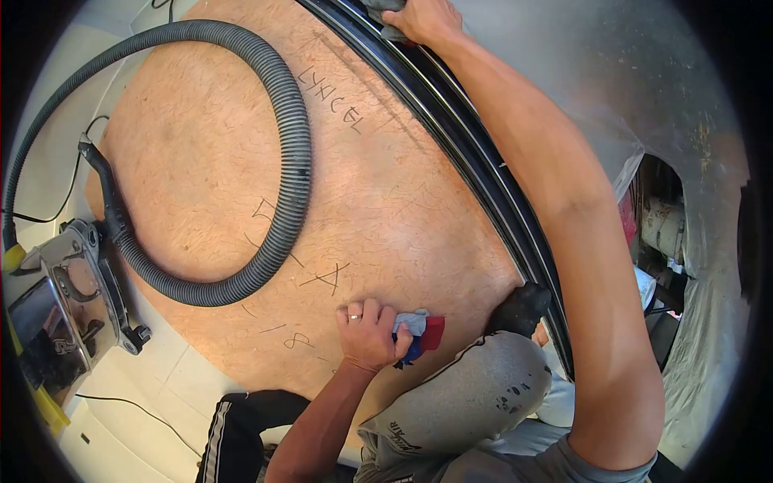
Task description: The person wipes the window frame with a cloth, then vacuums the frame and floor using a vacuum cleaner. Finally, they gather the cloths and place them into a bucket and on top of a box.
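Note:
My left hand [373, 332], a ring on one finger, rests with curled fingers on the tan board [217, 145]. It grips a crumpled rag [417, 326] with grey, blue and red parts that sticks out by the thumb. At the top of the view, my right hand [431, 22] presses a dark grey cloth [391, 30] against a long black glossy strip [459, 137]. Part of this cloth is hidden by the fingers and cut off by the view's edge. My right arm stretches alongside the strip.
A ribbed black hose [298, 161] loops over the board, which bears handwritten marks. At the left stands a vacuum cleaner [72, 298] on pale tiles. Plastic sheeting [692, 346] hangs at the right, around an opening with parts inside. My bent knee [491, 378] is near the strip's lower end.

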Tool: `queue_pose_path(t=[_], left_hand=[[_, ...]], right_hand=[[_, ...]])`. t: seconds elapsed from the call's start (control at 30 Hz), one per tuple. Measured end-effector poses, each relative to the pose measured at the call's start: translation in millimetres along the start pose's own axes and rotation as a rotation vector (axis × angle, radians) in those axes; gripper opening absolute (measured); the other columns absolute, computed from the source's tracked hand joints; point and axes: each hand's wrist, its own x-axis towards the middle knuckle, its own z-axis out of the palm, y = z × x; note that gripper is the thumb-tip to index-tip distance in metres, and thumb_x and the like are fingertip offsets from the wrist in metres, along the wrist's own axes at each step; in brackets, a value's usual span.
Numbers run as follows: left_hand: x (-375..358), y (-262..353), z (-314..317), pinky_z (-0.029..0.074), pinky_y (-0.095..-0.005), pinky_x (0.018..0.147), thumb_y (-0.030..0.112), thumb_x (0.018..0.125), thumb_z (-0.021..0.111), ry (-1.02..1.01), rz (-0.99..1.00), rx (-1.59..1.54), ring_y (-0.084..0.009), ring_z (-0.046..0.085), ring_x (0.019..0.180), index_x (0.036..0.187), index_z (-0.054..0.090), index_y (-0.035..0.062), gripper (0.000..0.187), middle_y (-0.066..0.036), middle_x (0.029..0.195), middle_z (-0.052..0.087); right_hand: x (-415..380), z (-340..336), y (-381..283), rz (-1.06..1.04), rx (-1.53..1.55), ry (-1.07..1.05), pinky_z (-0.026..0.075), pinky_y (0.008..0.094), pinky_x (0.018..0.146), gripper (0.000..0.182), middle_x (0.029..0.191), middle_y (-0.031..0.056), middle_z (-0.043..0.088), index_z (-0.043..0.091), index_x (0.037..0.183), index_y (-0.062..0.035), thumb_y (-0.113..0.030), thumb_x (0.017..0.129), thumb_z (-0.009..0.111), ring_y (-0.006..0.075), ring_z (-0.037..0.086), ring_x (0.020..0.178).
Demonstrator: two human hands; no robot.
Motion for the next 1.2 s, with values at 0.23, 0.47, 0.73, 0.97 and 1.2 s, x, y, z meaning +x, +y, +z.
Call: queue_pose_path(t=[0.23,0.47,0.73,0.97,1.2], left_hand=[[-4.2,-0.3,-1.1,0.034,-0.0465,0.076,0.036,0.075,0.060,0.001,-0.001,0.013,-0.0302,0.045,0.081,0.074,0.058,0.0113,0.025,-0.011,0.083,0.047],[-3.6,0.3,-1.7,0.034,-0.0462,0.077,0.037,0.076,0.059,-0.013,-0.016,-0.020,-0.0300,0.045,0.082,0.075,0.060,0.0116,0.025,-0.010,0.083,0.048],[-2.9,-0.9,-0.4,0.035,-0.0468,0.077,0.037,0.076,0.059,-0.022,-0.004,-0.022,-0.0298,0.046,0.081,0.076,0.061,0.0127,0.024,-0.011,0.084,0.049],[-1.4,-0.3,-1.1,0.035,-0.0455,0.074,0.038,0.076,0.060,-0.005,0.003,0.005,-0.0283,0.046,0.080,0.075,0.060,0.0134,0.025,-0.008,0.083,0.048],[-2.9,-0.4,-1.9,0.035,-0.0464,0.075,0.038,0.077,0.059,0.026,0.023,0.026,-0.0297,0.047,0.081,0.074,0.059,0.0115,0.027,-0.010,0.084,0.049]], right_hand=[[-14.0,-6.9,13.4,-0.031,-0.102,-0.067,0.053,0.0471,0.082,0.048,0.091,0.0276,0.070,0.070,0.094,0.0062,-0.038,0.077,0.078,0.0416,0.068,0.093],[-117.6,-42.7,63.9,0.079,-0.144,-0.120,0.053,0.0487,0.078,0.043,0.088,0.0311,0.068,0.069,0.091,0.0106,-0.029,0.076,0.080,0.0463,0.066,0.090],[-77.6,-18.7,46.3,-0.059,-0.109,-0.040,0.051,0.0507,0.080,0.041,0.091,0.0313,0.067,0.067,0.092,0.0072,-0.029,0.077,0.080,0.0460,0.065,0.093],[14.0,13.2,-23.5,-0.034,-0.095,0.030,0.054,0.0433,0.077,0.040,0.089,0.0233,0.071,0.071,0.090,0.0016,-0.037,0.081,0.078,0.0367,0.070,0.089],[-3.1,-42.6,-28.2,0.123,0.904,-0.386,0.053,0.0289,0.059,0.041,0.100,0.0086,0.070,0.064,0.114,-0.0013,-0.026,0.085,0.078,0.0153,0.068,0.089]])
